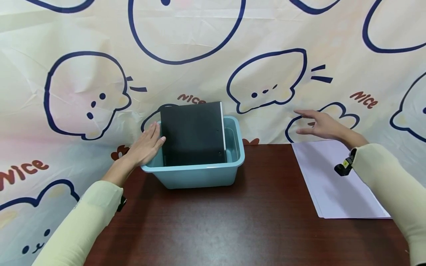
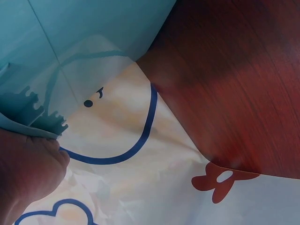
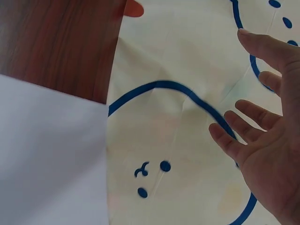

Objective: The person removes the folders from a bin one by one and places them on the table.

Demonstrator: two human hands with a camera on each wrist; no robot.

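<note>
A light-blue plastic bin (image 1: 196, 177) stands on the table against the backdrop. In it leans a flat black rectangular board (image 1: 193, 133) with a white strip along its right edge. My left hand (image 1: 145, 146) rests at the bin's left rim, fingers straight and thumb out beside the board. The left wrist view shows that hand (image 2: 30, 171) right at the bin's rim (image 2: 28, 130). My right hand (image 1: 324, 125) hangs in the air past the far end of a stack of white paper (image 1: 332, 184). Its fingers (image 3: 253, 115) are spread in the right wrist view, holding nothing.
The dark wooden table (image 1: 206, 229) runs between the bin and the paper stack. A cartoon-printed cloth (image 1: 186, 81) hangs behind the table and down its left side. A black strap with a small device (image 1: 346, 162) sits on the right wrist.
</note>
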